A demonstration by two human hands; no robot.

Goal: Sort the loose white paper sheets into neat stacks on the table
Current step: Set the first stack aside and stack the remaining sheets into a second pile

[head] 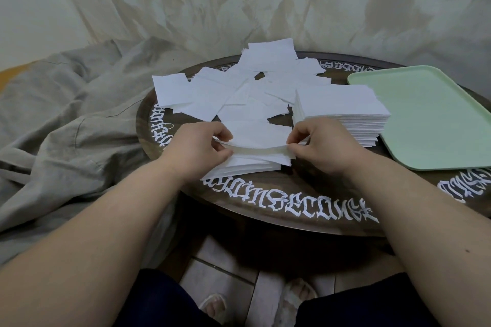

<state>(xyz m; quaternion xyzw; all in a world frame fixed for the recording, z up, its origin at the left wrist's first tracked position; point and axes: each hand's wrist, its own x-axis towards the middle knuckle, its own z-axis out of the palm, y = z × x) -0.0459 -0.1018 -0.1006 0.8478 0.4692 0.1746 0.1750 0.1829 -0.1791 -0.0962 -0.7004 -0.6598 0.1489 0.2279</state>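
1 head-worn camera looks forward and down, close over the round table.

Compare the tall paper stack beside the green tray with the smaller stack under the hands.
The tall stack is much thicker than the small stack. The tall stack stands untouched beside the green tray; the small stack lies nearest the person, where the left hand and right hand pinch a bowed sheet over it. Both are white paper on the round table.
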